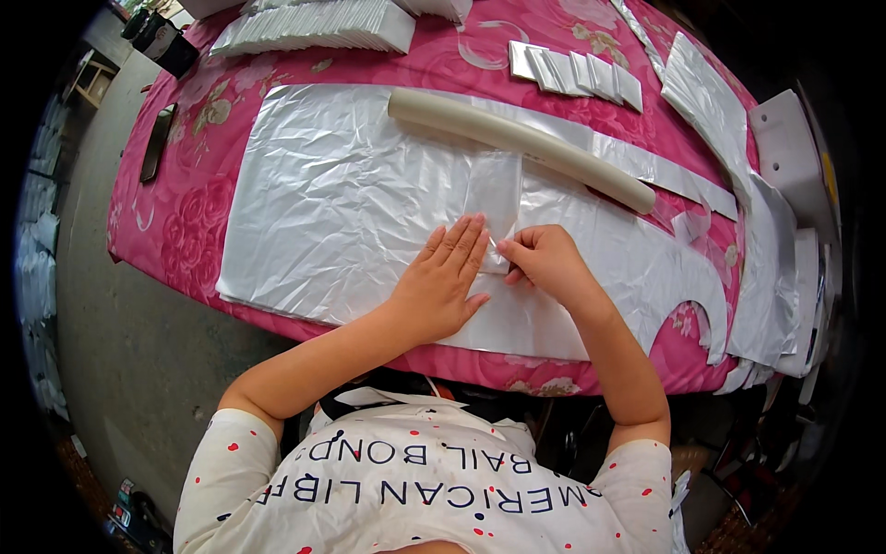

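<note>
While the left hand (441, 282) lay flat, gripping nothing, the right hand (546, 260) pinched a small plastic piece (496, 189) at the left hand's one o'clock; folding seemed in hand, next calling for a firm crease.

Below both hands, the left hand (443, 277) and the right hand (546, 266), dark blue capital lettering (434, 499) runs across the chest of the white shirt (425, 474). It stands in two lines, upside down in this view, large and clear enough to read, with its ends lost in folds. Beyond the left hand, far to its left, the black cup (161, 42) bears a pale patch, its print too small to read.
</note>
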`<act>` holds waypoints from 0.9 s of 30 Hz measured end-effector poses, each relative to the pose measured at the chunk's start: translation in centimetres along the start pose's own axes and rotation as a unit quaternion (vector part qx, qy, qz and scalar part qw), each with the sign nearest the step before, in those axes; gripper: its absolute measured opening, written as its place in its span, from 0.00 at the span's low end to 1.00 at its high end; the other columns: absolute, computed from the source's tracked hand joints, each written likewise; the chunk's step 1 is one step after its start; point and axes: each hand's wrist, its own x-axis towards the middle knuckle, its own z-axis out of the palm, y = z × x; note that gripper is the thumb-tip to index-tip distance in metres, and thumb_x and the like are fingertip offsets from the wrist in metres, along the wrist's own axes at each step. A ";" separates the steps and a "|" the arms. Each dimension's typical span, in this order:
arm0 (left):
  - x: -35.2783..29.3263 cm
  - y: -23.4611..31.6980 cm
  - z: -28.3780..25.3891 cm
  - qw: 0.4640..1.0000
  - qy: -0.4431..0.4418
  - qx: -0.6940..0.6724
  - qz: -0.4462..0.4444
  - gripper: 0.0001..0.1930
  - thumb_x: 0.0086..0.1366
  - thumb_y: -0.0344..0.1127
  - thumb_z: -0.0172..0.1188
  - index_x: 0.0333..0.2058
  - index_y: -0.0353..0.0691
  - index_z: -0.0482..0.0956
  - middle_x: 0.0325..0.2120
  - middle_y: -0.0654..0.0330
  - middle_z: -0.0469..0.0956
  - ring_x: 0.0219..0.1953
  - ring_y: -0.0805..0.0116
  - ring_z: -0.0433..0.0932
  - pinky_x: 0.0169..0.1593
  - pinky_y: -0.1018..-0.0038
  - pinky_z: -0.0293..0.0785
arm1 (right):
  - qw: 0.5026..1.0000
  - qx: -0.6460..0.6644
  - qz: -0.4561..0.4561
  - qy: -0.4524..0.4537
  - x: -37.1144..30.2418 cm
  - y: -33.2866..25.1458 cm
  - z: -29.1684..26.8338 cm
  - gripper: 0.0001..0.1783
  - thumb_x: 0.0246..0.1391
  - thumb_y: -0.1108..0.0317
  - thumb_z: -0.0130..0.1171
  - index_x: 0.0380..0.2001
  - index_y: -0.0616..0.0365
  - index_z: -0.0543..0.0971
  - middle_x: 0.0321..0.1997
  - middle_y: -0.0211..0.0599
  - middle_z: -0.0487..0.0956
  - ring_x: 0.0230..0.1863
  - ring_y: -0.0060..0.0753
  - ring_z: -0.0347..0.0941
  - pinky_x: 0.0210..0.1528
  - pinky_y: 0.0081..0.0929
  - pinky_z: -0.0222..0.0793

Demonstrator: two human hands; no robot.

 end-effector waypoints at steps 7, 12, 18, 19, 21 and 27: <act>0.7 -0.4 -0.6 1.000 0.003 0.023 0.010 0.37 0.53 0.43 0.59 0.57 0.28 0.57 0.60 0.46 0.56 0.62 0.53 0.55 0.64 0.61 0.50 | 0.799 -0.330 -0.388 0.320 -1.4 1.6 1.9 0.23 0.40 0.69 0.64 0.43 0.62 0.75 0.45 0.47 0.75 0.50 0.39 0.70 0.47 0.32 0.68; 2.0 -1.5 -1.3 0.996 0.036 0.067 0.048 0.33 0.45 0.36 0.62 0.51 0.29 0.66 0.53 0.48 0.66 0.54 0.56 0.67 0.56 0.65 0.61 | 0.778 -0.386 -0.473 0.146 0.6 2.5 -0.3 0.26 0.39 0.71 0.61 0.47 0.63 0.73 0.54 0.45 0.70 0.59 0.43 0.62 0.59 0.35 0.60; 3.1 -2.6 -1.4 0.989 0.038 0.099 0.101 0.24 0.42 0.28 0.60 0.43 0.32 0.72 0.47 0.53 0.73 0.47 0.61 0.73 0.50 0.68 0.68 | 0.806 -0.334 -0.474 0.117 1.7 2.2 -1.5 0.20 0.41 0.78 0.55 0.43 0.61 0.75 0.49 0.40 0.74 0.53 0.41 0.67 0.53 0.32 0.65; 3.1 -2.7 -1.4 0.989 0.040 0.090 0.111 0.23 0.42 0.27 0.60 0.42 0.32 0.73 0.45 0.53 0.74 0.46 0.61 0.74 0.49 0.69 0.68 | 0.807 -0.324 -0.478 0.123 1.9 2.3 -1.5 0.19 0.41 0.78 0.54 0.41 0.60 0.76 0.47 0.39 0.75 0.51 0.41 0.69 0.52 0.32 0.67; 2.0 -2.4 -1.7 0.985 0.075 0.026 0.152 0.23 0.42 0.27 0.60 0.42 0.33 0.74 0.44 0.55 0.75 0.45 0.62 0.75 0.48 0.69 0.70 | 0.800 -0.331 -0.491 0.098 1.4 2.8 -1.3 0.17 0.39 0.78 0.55 0.38 0.60 0.77 0.43 0.36 0.76 0.46 0.39 0.71 0.47 0.31 0.69; -0.6 -2.2 -1.7 0.980 0.069 -0.029 0.183 0.24 0.40 0.29 0.60 0.42 0.32 0.74 0.42 0.53 0.76 0.43 0.62 0.76 0.47 0.68 0.71 | 0.768 -0.306 -0.554 0.101 -1.1 4.3 0.6 0.17 0.34 0.76 0.60 0.34 0.55 0.79 0.35 0.30 0.77 0.38 0.35 0.72 0.40 0.30 0.70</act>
